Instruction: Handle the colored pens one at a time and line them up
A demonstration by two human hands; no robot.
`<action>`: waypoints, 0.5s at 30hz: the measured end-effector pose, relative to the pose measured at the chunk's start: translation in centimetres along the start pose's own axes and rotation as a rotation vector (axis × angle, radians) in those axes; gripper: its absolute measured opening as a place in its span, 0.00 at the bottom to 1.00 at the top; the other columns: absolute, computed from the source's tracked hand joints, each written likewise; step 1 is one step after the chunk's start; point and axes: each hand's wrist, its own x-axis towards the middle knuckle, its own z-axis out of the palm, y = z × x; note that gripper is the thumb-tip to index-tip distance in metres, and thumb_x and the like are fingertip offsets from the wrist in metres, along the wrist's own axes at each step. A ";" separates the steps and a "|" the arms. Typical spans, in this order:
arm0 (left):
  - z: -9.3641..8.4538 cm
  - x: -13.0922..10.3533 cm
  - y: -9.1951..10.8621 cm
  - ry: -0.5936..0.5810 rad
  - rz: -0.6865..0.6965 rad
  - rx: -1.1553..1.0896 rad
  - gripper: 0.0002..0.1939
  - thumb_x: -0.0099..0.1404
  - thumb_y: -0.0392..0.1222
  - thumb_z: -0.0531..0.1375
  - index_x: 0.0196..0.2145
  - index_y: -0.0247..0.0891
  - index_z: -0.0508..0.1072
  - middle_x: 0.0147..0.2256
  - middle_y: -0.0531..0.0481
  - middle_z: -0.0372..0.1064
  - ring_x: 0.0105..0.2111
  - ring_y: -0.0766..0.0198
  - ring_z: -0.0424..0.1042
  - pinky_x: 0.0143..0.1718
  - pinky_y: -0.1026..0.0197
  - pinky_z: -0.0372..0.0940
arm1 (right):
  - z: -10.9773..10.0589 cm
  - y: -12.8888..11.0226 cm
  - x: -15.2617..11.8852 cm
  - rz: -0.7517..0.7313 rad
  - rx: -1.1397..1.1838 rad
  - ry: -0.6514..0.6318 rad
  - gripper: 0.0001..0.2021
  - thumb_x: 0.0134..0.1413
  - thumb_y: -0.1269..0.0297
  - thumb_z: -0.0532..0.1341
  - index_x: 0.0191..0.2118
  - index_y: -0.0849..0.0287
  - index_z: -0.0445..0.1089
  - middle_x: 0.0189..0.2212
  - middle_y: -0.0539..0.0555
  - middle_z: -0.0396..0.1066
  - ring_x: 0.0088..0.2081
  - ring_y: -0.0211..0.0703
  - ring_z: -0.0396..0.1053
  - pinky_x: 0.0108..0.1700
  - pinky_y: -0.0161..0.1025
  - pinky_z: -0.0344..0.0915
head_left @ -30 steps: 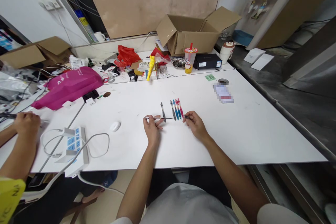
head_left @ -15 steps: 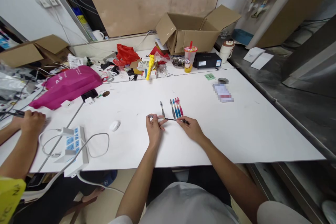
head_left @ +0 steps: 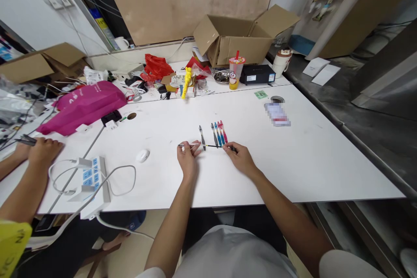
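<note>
My left hand (head_left: 187, 158) is closed in a pinch on a slim clear pen barrel (head_left: 181, 144) held level above the table. My right hand (head_left: 239, 158) is closed on a dark pen part (head_left: 233, 149), which looks like the grip end; the fingers cover much of it. A thin pen refill (head_left: 213, 146), dark with a light stretch towards the left, spans the gap between the hands. Just beyond it lie a lone grey pen (head_left: 201, 134) and a row of another grey pen (head_left: 214, 134), blue pens (head_left: 219, 134) and red pens (head_left: 223, 132).
A white earbud case (head_left: 142, 155) and a power strip (head_left: 97, 182) with cables lie to the left. A co-worker's hand (head_left: 45, 150) rests farther left. At the back stand a drink cup (head_left: 235, 74), a black box (head_left: 258, 74) and an open carton (head_left: 241, 50).
My hands have moved apart, the left to the left and the right to the right. More of the refill shows between them. The co-worker's hand has shifted slightly right.
</note>
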 end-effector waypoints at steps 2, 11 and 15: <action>0.2 -0.3 0.0 -0.039 -0.002 0.018 0.24 0.66 0.62 0.64 0.43 0.40 0.63 0.38 0.41 0.80 0.39 0.55 0.83 0.29 0.65 0.72 | 0.1 0.2 0.0 0.009 -0.008 -0.009 0.21 0.58 0.43 0.62 0.41 0.57 0.77 0.21 0.47 0.60 0.24 0.38 0.53 0.26 0.37 0.52; 0.4 -0.4 -0.2 -0.034 -0.037 -0.012 0.23 0.66 0.61 0.64 0.42 0.40 0.63 0.39 0.40 0.80 0.39 0.55 0.83 0.29 0.65 0.72 | 0.0 -0.4 -0.2 0.004 -0.005 -0.011 0.20 0.59 0.44 0.61 0.40 0.57 0.77 0.21 0.46 0.57 0.24 0.38 0.52 0.27 0.37 0.51; 0.3 -0.2 -0.3 -0.001 -0.042 -0.016 0.23 0.67 0.60 0.63 0.42 0.39 0.63 0.40 0.39 0.80 0.39 0.55 0.83 0.30 0.65 0.72 | -0.2 -0.4 -0.2 0.004 0.009 0.003 0.21 0.59 0.43 0.62 0.40 0.57 0.77 0.19 0.45 0.55 0.24 0.38 0.52 0.27 0.37 0.50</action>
